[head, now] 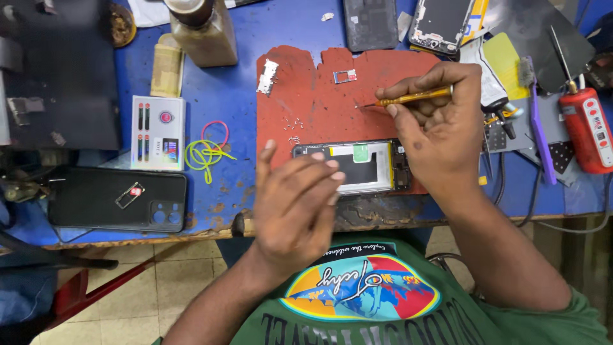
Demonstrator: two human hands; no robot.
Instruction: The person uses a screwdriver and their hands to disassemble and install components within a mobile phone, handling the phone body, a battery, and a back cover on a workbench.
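An opened phone [367, 167] with its back off lies on a worn red mat [306, 102], battery and boards showing. My left hand [294, 204] hovers over the phone's left end, fingers loosely together, holding nothing that I can see. My right hand [437, 121] grips a thin yellow-handled screwdriver [408, 98], its tip pointing left over the mat above the phone. Several tiny screws [294, 124] lie loose on the mat, with a small metal tray piece [345, 76] and a silver bracket [268, 75] farther back.
A black phone back cover [118, 199] lies at the left near the blue table's front edge. Beside it are a white box [158, 132], coloured rubber bands [205, 150], a brown bottle [201, 29], other phone parts [440, 22], a purple brush [535, 118] and a red tool [589, 131].
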